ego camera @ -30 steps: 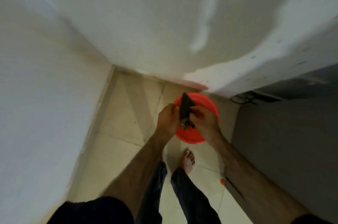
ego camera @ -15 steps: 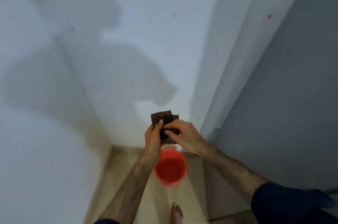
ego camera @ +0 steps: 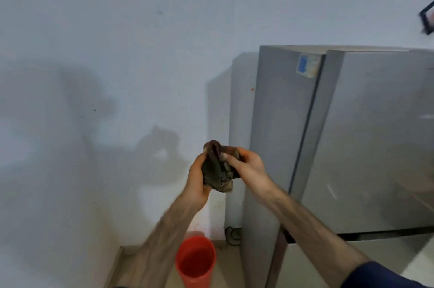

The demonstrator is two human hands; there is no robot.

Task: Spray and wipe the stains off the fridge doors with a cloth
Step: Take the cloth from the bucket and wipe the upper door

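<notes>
A red bucket stands on the tiled floor at bottom centre. A pale wall fills the left and top. A dark-framed object is blurred at upper right.

Left hand: bare, no glove, no ring or watch seen.
Right hand: bare, likewise unadorned.
Forearms: bare, with visible hair.
Right sleeve: dark navy, pushed up near the elbow; fabric possibly knit, view too blurred.
</notes>
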